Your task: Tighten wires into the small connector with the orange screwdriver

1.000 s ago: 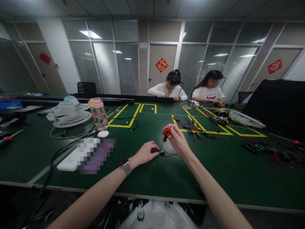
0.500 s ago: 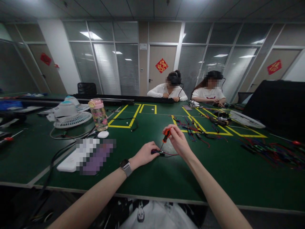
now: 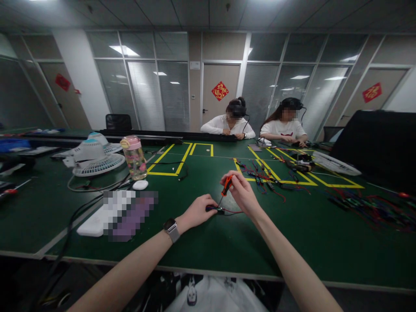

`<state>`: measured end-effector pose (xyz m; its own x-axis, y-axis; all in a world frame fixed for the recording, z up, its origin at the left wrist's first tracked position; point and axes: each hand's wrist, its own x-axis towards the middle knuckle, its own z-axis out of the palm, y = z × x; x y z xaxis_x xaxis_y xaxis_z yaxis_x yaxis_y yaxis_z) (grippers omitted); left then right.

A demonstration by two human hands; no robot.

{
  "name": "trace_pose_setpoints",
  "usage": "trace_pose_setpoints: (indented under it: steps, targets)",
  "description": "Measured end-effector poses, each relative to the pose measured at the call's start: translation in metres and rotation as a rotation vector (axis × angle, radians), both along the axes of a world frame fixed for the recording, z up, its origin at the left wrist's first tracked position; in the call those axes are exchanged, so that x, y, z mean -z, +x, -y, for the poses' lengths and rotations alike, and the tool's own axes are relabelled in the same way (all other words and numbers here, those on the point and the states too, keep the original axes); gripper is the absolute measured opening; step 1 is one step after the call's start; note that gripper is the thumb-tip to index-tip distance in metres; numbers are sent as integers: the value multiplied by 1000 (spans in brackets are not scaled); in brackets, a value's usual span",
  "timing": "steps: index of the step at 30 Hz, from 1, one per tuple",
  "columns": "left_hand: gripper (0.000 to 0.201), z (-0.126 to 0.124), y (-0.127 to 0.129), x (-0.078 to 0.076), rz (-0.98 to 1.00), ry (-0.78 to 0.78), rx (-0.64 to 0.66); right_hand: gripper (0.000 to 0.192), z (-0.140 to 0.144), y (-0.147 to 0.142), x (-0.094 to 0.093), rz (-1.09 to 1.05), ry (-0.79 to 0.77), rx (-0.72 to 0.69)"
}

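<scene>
My left hand point(image 3: 199, 211) rests on the green table, its thumb and fingers closed on a small dark electronic part with wires point(image 3: 221, 211). Red and dark leads run from this part to the right, passing behind my right wrist. In my right hand point(image 3: 239, 190) is an orange-and-black screwdriver point(image 3: 226, 186), gripped by its handle between thumb and fingers. Its thin shaft slants down and to the left, and the tip meets or nearly meets the wired part beside my left fingertips. The exact contact point is too small to make out.
Bundles of wired parts point(image 3: 258, 170) lie beyond my right hand, with another tangle point(image 3: 373, 210) at far right. Leftward are a pink-lidded bottle point(image 3: 134, 158), a white case point(image 3: 140, 185), a white fan point(image 3: 97, 164) and cables. Two people point(image 3: 227, 123) sit across the table point(image 3: 195, 247).
Both hands hold nearly the same places, with the screwdriver still on the wired part. My right hand and the screwdriver handle have shifted very slightly.
</scene>
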<state>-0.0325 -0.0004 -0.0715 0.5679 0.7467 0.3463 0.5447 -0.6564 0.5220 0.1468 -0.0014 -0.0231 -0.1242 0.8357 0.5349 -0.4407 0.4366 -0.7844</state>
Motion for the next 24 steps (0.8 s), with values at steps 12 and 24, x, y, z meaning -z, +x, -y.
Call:
trace_pose_setpoints:
  steps: [12, 24]
  targets:
    - [13, 0, 0, 0, -4, 6, 4, 26, 4, -1, -2, 16, -3, -3]
    - [12, 1, 0, -2, 7, 7, 4, 25, -3, 3, 1, -14, -9, 89]
